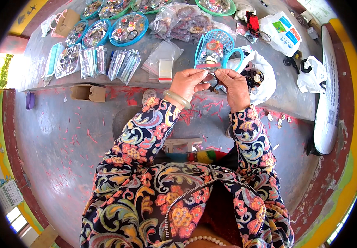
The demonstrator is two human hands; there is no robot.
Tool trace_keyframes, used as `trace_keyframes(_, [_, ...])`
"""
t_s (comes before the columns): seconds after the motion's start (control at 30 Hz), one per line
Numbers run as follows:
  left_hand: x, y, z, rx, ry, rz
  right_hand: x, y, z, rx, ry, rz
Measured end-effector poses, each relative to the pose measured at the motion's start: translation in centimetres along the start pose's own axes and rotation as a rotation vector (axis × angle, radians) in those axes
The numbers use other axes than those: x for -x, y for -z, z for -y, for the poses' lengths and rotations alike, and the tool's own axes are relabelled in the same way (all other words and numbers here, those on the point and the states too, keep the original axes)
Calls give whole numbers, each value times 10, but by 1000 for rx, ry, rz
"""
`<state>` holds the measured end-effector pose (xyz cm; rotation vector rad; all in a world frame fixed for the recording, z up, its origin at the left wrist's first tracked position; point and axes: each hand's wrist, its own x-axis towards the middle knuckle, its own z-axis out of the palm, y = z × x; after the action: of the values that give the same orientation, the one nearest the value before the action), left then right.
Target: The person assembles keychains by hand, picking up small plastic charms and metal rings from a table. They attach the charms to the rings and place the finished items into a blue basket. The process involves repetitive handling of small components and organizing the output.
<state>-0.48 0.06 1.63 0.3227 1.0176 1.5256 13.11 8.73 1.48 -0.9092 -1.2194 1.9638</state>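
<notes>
My left hand (pixel 186 86), with a pale bangle at the wrist, and my right hand (pixel 235 87) are raised close together over the table's near edge. Between them they pinch the near edge of a small clear plastic bag with a red strip (pixel 208 65). Small colourful items show through or behind the bag. A dark ring-shaped band (pixel 214 81) hangs by the fingertips of both hands; which hand holds it is hard to make out. Just beyond stands a blue plastic basket (pixel 224 38). To the right, a white plastic bag (pixel 267 82) lies open with dark small items inside.
Flat clear bags with a red edge (pixel 165 70) lie left of my hands. Bundles of wrapped pens (pixel 124 65), round blue trays of trinkets (pixel 128 29) and bagged beads (pixel 182 22) cover the grey table. A cardboard box (pixel 88 93) stands on the floor amid red scraps.
</notes>
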Motion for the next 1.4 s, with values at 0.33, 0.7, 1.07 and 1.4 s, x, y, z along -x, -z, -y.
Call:
trace_keyframes(0.33, [-1,0,-2,9,-30,84,3,-2,6,48,52,25])
trace_keyframes(0.7, [2,0,-7,53,5,118,3,5,6,11,-2,61])
trace_keyframes(1.07, [-1,4,-4,76,48,149,3,1,4,39,77,3])
trace_keyframes(1.4, [-1,6,-1,46,-63,64,7,-6,15,391,102,-201])
